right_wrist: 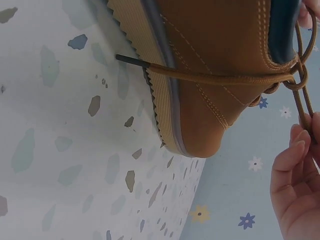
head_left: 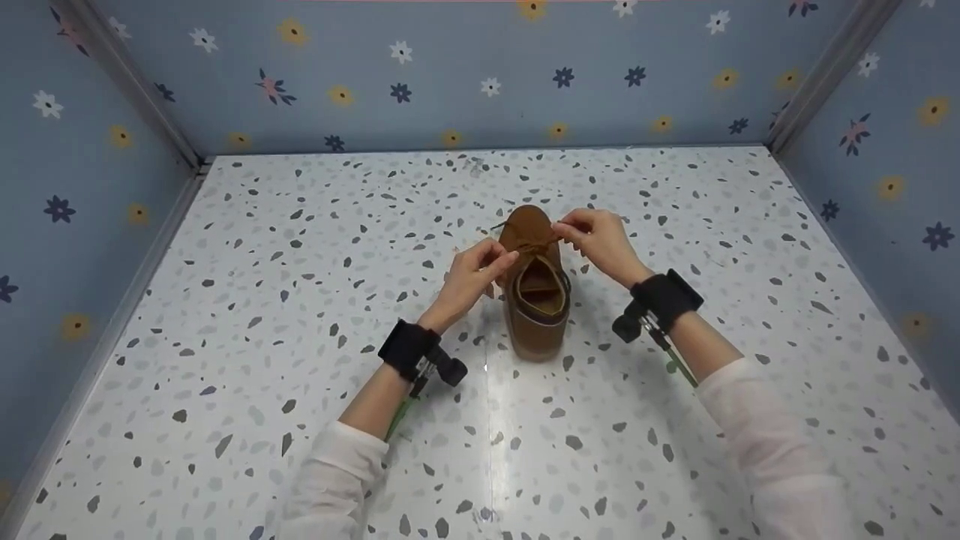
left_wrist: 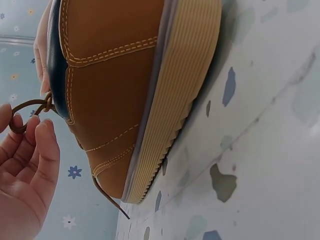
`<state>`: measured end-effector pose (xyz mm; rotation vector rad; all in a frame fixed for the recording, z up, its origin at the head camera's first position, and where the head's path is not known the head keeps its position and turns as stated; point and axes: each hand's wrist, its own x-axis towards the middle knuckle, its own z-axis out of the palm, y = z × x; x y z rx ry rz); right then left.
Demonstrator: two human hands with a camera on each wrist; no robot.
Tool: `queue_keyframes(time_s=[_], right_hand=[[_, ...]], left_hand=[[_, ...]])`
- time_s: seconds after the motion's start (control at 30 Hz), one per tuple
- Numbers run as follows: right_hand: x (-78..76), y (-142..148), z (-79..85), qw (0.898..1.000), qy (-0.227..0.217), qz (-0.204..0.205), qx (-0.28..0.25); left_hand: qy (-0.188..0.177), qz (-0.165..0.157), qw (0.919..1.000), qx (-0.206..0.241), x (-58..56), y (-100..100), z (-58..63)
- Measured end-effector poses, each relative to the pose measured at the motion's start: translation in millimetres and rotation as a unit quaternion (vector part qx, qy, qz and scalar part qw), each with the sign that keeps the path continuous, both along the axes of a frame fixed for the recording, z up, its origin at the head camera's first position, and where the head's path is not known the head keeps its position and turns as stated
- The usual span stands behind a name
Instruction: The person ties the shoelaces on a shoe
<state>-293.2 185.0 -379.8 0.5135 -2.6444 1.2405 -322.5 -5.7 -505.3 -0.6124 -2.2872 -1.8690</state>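
A brown lace-up shoe [head_left: 537, 339] stands upright on the floor, its toe pointing away from me. My left hand [head_left: 466, 283] is at the left of the laces; in the left wrist view its thumb and fingers pinch a loop of brown shoelace [left_wrist: 30, 103]. Over on the other side, my right hand [head_left: 600, 241] pinches a doubled strand of lace. The right wrist view shows that strand running from a knot [right_wrist: 296, 80] to the fingertips [right_wrist: 300, 136]. One dark-tipped lace end [right_wrist: 131, 60] hangs across the shoe's side, another lace end [left_wrist: 111, 200] near the toe.
The speckled white floor [head_left: 300, 360] surrounds the shoe. Blue flower-patterned walls [head_left: 450, 75] stand at the back and both sides. Each wrist wears a black strap with a small camera [head_left: 450, 370].
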Motion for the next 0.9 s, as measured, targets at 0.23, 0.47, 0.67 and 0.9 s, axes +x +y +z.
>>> queue_keyframes(time_s=[0.23,0.47,0.67,0.9], right_hand=[[1.1,1.0,0.6,1.0,-0.002,0.003,-0.005],[1.5,2.5,0.3,1.0,-0.015,-0.002,0.001],[2.4,4.0,1.3,1.0,-0.018,0.0,-0.003],[2.9,7.2,1.0,1.0,-0.023,-0.005,-0.004]], left_hand=[[0.029,-0.025,0.9985,0.039,0.9,-4.6,0.7],[0.014,-0.047,0.9949,0.088,5.9,-9.4,10.2],[0.027,-0.051,0.9926,0.107,1.2,-11.9,1.5],[0.03,-0.038,0.9965,0.069,3.9,-16.1,0.5]])
